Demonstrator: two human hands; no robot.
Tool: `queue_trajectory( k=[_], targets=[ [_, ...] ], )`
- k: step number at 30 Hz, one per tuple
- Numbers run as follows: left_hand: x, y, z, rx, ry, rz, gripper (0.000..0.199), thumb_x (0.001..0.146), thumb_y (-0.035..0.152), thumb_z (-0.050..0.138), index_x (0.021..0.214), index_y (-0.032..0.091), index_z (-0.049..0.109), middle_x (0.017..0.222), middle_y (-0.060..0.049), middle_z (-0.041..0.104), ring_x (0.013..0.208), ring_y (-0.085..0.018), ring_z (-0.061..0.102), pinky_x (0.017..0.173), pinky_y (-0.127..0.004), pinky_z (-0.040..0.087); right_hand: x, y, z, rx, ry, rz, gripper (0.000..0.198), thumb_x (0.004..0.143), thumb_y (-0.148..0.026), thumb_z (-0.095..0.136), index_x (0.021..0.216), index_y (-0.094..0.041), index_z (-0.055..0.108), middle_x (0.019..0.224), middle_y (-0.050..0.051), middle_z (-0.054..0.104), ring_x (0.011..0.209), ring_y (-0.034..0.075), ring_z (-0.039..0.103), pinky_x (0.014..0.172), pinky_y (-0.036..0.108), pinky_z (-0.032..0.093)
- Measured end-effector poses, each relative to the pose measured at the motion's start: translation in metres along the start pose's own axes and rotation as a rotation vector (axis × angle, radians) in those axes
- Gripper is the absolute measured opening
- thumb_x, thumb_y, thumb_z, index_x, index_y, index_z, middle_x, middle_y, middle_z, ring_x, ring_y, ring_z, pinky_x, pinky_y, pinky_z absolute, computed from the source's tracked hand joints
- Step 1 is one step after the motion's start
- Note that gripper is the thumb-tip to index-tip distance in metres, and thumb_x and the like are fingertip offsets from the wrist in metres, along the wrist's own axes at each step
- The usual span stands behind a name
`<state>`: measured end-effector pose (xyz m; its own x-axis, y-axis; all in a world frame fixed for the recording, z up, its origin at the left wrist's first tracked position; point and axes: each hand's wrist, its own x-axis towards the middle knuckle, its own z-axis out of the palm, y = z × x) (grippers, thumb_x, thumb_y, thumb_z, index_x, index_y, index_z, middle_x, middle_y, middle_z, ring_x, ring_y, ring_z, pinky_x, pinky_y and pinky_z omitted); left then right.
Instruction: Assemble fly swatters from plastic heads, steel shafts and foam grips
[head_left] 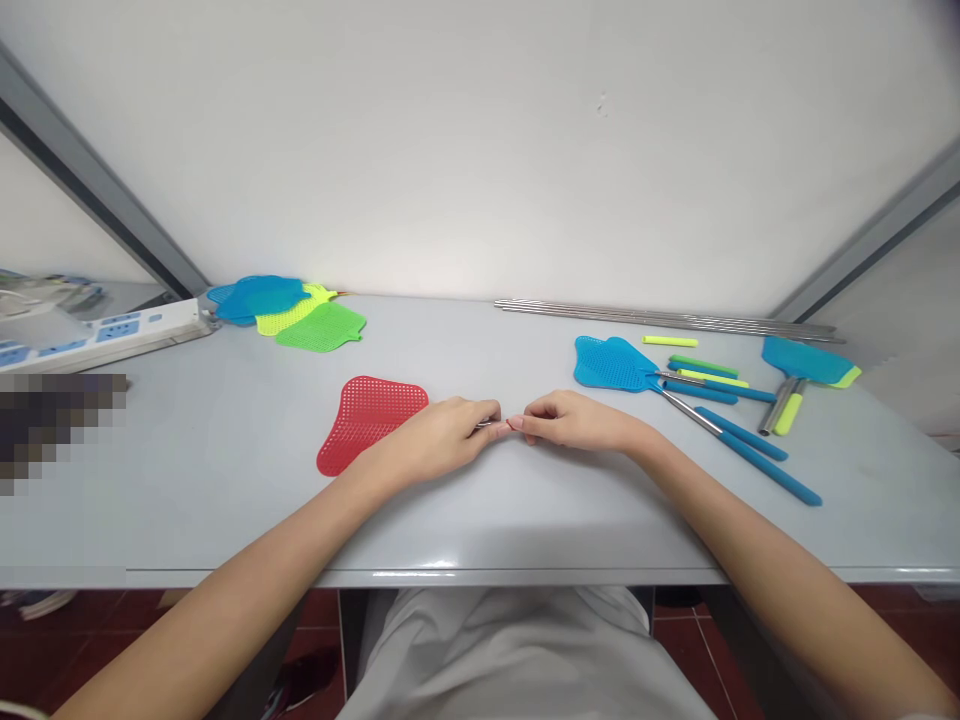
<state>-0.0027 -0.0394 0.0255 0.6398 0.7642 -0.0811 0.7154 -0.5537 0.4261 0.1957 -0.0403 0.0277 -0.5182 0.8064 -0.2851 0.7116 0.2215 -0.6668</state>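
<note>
A red fly swatter head (pixel 375 412), a perforated plastic sheet, lies on the table just left of my left hand (pixel 448 437), which partly covers its right side. The fingers of that hand are closed on a thin metal piece (pixel 482 425), most of which they hide. Close against it, my right hand (pixel 574 420) pinches a small red bit (pixel 511 425) between thumb and fingertips. Whether this red bit joins the swatter head or the metal piece, I cannot tell. Right of my right hand lies a blue fly swatter (pixel 611 364) with a metal shaft.
Blue, yellow and green swatter heads (pixel 321 328) are piled at the back left, near a white power strip (pixel 150 328). Metal rods (pixel 667 319) lie along the wall. Several blue handles (pixel 772 468), yellow sleeves (pixel 670 341) and another blue head (pixel 806 362) lie on the right.
</note>
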Motion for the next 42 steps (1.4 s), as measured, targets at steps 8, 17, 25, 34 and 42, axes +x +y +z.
queue_trajectory(
  k=[8, 17, 25, 34, 42],
  targets=[
    [-0.0002, -0.0003, -0.0003, 0.004, -0.007, -0.001, 0.048, 0.083, 0.054, 0.02, 0.08, 0.021, 0.055, 0.07, -0.002, 0.055, 0.062, -0.015, 0.049, 0.053, -0.024, 0.03, 0.0007, 0.0005, 0.0006, -0.011, 0.003, 0.0, 0.049, 0.075, -0.058, 0.036, 0.069, -0.014, 0.056, 0.058, -0.002, 0.042, 0.051, 0.006, 0.034, 0.048, 0.022, 0.026],
    [-0.0013, 0.0011, -0.002, -0.003, -0.008, -0.012, 0.048, 0.083, 0.055, 0.02, 0.079, 0.021, 0.055, 0.071, -0.002, 0.057, 0.064, -0.015, 0.051, 0.053, -0.024, 0.031, 0.0002, 0.0001, 0.0004, -0.017, 0.013, -0.014, 0.047, 0.075, -0.057, 0.037, 0.068, -0.015, 0.055, 0.056, -0.003, 0.039, 0.05, 0.006, 0.033, 0.047, 0.022, 0.024],
    [-0.0019, 0.0017, -0.0024, -0.019, -0.002, -0.03, 0.047, 0.082, 0.055, 0.022, 0.078, 0.021, 0.054, 0.071, -0.002, 0.056, 0.063, -0.015, 0.051, 0.051, -0.024, 0.032, 0.0003, 0.0018, 0.002, -0.044, 0.027, -0.027, 0.046, 0.076, -0.056, 0.036, 0.067, -0.015, 0.055, 0.057, -0.003, 0.041, 0.051, 0.007, 0.034, 0.047, 0.022, 0.026],
    [-0.0032, 0.002, -0.0039, -0.034, -0.014, -0.047, 0.046, 0.081, 0.056, 0.022, 0.079, 0.021, 0.053, 0.074, -0.003, 0.056, 0.065, -0.015, 0.051, 0.051, -0.024, 0.032, -0.0013, -0.0009, 0.0053, -0.074, 0.075, -0.05, 0.044, 0.078, -0.054, 0.036, 0.06, -0.015, 0.046, 0.055, -0.003, 0.039, 0.05, 0.006, 0.033, 0.048, 0.023, 0.023],
    [-0.0033, -0.0007, -0.0032, -0.022, -0.019, -0.04, 0.046, 0.081, 0.056, 0.022, 0.077, 0.022, 0.051, 0.071, -0.002, 0.055, 0.062, -0.014, 0.049, 0.05, -0.024, 0.031, -0.0009, -0.0003, 0.0063, -0.116, 0.09, -0.056, 0.044, 0.078, -0.054, 0.035, 0.059, -0.015, 0.042, 0.054, -0.003, 0.036, 0.051, 0.006, 0.03, 0.048, 0.023, 0.022]
  ],
)
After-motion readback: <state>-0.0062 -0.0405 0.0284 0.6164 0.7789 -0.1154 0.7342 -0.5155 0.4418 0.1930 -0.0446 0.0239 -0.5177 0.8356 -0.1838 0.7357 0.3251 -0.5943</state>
